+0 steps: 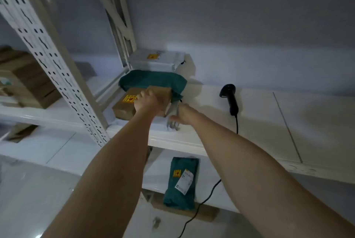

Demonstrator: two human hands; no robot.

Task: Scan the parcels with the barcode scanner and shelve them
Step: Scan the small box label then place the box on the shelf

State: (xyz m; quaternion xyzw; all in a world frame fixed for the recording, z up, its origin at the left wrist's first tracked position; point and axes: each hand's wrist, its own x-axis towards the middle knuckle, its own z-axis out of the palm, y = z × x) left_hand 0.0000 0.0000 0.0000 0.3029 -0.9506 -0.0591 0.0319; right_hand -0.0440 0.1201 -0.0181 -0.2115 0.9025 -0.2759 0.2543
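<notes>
On the white shelf (192, 138), left hand (148, 103) grips a brown box (142, 101), long axis running away from the camera. Right hand (182, 115) rests fingers down beside it; its closure cannot be told.

I'm in a parcel storeroom: white slotted steel racking (48, 61), a brown cardboard box (124, 106) under my left hand (147, 104), a black corded barcode scanner (229, 99) right of it.

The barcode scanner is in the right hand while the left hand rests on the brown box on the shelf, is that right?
Not quite. The head view shows the barcode scanner lying on the shelf, not held; the right hand is beside the parcels. The left hand does rest on the brown box.
</notes>
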